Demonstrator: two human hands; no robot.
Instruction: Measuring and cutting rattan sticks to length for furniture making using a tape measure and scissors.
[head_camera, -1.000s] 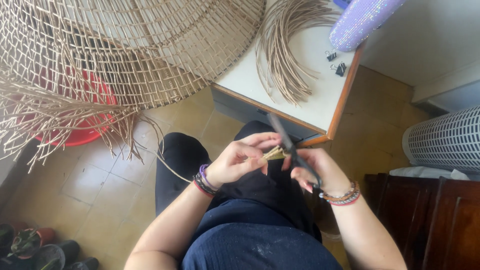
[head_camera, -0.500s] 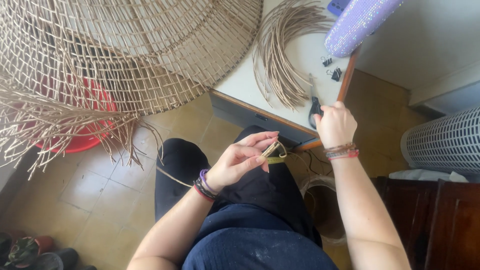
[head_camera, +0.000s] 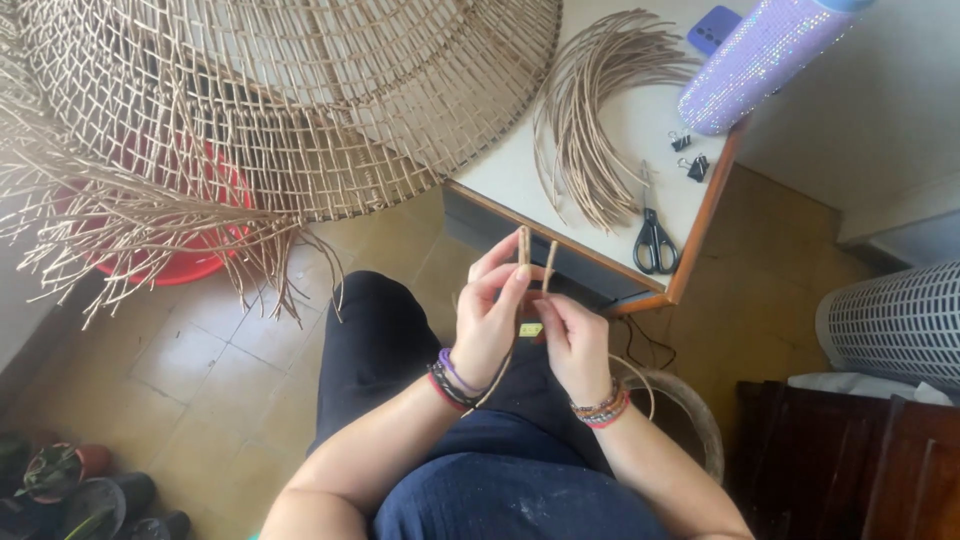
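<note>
Both hands are closed on two upright rattan strands (head_camera: 535, 262) — left hand (head_camera: 492, 325), right hand (head_camera: 572, 340). Scissors (head_camera: 654, 240) lie on the bench (head_camera: 640, 130) — well apart.

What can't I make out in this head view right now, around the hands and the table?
- Small yellow-green object between the left hand and right hand: too small, half covered by fingers.
- Lower ends of the two tan cane strands: hidden inside the hands.
- Large woven cane lampshade-like frame: cut off by the top edge.
- Sparkly purple cylinder: top cut off.

beige tiled floor (head_camera: 190, 370), white-topped table (head_camera: 640, 130), perhaps daylight.
</note>
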